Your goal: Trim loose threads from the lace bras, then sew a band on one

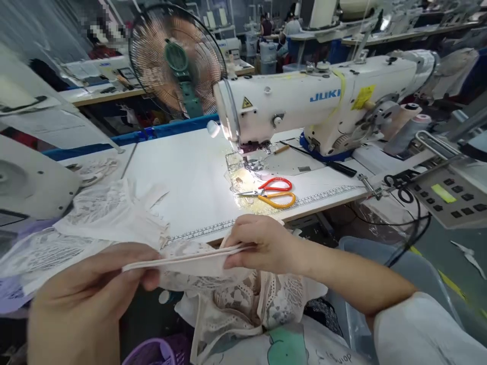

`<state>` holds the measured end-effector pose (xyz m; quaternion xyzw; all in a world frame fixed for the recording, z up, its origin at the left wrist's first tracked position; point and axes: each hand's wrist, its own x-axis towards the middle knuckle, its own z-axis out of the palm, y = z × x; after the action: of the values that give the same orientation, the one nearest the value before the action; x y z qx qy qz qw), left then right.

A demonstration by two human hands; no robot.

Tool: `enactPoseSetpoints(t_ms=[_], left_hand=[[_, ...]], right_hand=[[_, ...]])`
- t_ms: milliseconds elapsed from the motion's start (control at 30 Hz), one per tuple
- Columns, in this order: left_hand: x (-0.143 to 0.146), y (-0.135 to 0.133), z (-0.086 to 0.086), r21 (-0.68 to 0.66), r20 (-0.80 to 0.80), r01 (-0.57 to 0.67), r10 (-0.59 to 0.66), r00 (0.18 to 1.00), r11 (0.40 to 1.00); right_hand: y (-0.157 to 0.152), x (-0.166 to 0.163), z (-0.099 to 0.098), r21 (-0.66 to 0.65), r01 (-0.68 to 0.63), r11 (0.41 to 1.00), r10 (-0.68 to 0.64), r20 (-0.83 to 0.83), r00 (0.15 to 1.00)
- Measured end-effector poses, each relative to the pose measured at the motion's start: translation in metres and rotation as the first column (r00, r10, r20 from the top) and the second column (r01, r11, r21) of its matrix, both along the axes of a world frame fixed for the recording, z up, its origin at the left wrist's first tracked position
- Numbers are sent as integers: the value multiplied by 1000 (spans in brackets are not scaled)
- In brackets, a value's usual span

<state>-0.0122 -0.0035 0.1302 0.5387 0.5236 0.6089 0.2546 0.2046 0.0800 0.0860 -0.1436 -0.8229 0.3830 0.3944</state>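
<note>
My left hand point(91, 289) pinches the left end of a folded cream fabric strip point(182, 258). My right hand point(262, 243) pinches its right end, holding the strip level near the table's front edge. The strip belongs to a white lace garment point(243, 299) that hangs down into my lap. More white lace pieces point(102, 213) lie piled on the table's left. Beyond my hands stands a white JUKI sewing machine point(312, 101), its lamp lighting the needle plate point(243, 167).
Red- and orange-handled scissors point(276, 192) lie on the white table point(186, 172) by a ruler strip. A fan point(177, 61) stands behind. A control panel point(449, 195) and thread cones point(405, 126) sit at right. A grey bin point(380, 258) and purple basket point(155, 352) are below.
</note>
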Motion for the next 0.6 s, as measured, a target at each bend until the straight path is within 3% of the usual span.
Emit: enactPoseSetpoints(t_ms=[167,500,600], left_hand=[[1,2,0,-2,81,283,-282,956,959],[10,4,-4,-17,102,352,-349,932,936],[7,6,-1,-28,102,363,-358,928,931]], right_hand=[[-9,12,4,86,45,995,-48,34,998],[-17,22,3,48,74,996,-77,83,993],[-14,25,5,3,32,999,-32,111,993]])
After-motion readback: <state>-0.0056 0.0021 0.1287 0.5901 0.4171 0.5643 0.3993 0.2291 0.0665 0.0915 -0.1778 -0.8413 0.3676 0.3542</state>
